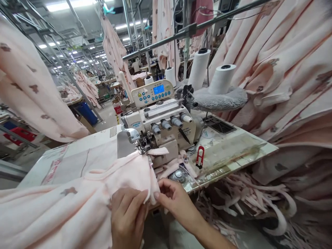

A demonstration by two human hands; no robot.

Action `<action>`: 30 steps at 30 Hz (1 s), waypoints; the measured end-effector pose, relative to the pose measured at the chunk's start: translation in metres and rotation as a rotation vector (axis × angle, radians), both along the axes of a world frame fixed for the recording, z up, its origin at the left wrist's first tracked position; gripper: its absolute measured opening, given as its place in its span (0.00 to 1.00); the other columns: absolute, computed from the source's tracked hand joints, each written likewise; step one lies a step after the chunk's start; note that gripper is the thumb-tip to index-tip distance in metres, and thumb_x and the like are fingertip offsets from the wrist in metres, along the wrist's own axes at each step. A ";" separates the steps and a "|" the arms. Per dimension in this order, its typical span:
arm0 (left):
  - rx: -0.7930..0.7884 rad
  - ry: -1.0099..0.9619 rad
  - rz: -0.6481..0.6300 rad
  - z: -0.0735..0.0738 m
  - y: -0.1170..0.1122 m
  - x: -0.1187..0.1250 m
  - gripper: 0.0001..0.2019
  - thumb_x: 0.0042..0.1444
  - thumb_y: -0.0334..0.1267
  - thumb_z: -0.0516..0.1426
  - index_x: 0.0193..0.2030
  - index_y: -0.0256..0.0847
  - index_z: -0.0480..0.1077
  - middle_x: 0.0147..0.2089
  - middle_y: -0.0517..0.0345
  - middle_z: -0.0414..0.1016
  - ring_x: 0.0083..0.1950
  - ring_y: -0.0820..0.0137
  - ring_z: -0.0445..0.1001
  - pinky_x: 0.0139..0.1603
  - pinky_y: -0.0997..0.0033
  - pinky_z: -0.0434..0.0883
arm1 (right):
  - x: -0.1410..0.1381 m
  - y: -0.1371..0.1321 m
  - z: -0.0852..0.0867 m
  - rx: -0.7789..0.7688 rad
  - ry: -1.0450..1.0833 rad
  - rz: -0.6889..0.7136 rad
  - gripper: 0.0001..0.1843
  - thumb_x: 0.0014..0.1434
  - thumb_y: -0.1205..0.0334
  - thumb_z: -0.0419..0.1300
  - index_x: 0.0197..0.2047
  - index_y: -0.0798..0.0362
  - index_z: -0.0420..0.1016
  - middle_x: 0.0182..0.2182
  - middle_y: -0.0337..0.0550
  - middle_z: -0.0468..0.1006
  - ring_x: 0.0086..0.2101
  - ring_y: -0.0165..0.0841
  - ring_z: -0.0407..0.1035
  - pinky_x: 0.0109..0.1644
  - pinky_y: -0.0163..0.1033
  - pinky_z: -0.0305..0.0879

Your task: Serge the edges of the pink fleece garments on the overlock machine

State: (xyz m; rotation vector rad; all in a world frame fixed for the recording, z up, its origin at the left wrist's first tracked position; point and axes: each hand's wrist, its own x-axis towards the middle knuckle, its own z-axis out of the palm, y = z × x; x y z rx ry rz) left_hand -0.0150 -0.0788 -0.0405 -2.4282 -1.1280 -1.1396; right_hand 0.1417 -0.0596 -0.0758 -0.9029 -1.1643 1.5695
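A soft pink fleece garment (77, 200) lies across the sewing table, its edge running up under the presser foot (142, 143) of a cream overlock sewing machine (160, 124). My left hand (127, 214) is closed on the near edge of the fabric, fingers curled over it. My right hand (173, 199) pinches the same fabric edge just to the right, thumb against fingers. Both hands sit close together at the table's front edge, below the machine.
Red thread snips (199, 156) lie on the table (233, 145) right of the machine. White thread cones (221, 79) stand behind it. Pink garments (285, 76) hang at right and left. Fabric trimmings (246, 197) pile below the table's right side.
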 end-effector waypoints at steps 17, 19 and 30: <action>-0.071 0.086 -0.117 0.015 0.000 0.007 0.09 0.59 0.22 0.51 0.42 0.36 0.68 0.30 0.58 0.68 0.33 0.72 0.64 0.37 0.70 0.62 | 0.022 0.005 0.010 1.058 -0.580 -0.410 0.11 0.65 0.68 0.51 0.47 0.53 0.73 0.44 0.49 0.74 0.40 0.35 0.68 0.41 0.39 0.65; -0.191 0.096 -0.091 0.027 0.011 0.006 0.08 0.61 0.27 0.50 0.42 0.39 0.67 0.33 0.57 0.68 0.37 0.71 0.66 0.38 0.72 0.64 | 0.022 0.012 0.012 1.238 -0.620 -0.357 0.10 0.67 0.69 0.49 0.41 0.54 0.72 0.40 0.46 0.76 0.38 0.34 0.68 0.39 0.39 0.63; -0.134 0.374 0.202 0.029 0.057 0.007 0.15 0.61 0.36 0.51 0.53 0.40 0.69 0.38 0.52 0.68 0.38 0.63 0.64 0.36 0.63 0.65 | 0.020 0.019 0.007 1.223 -0.625 -0.358 0.10 0.64 0.73 0.47 0.40 0.57 0.69 0.36 0.46 0.75 0.36 0.35 0.64 0.39 0.41 0.61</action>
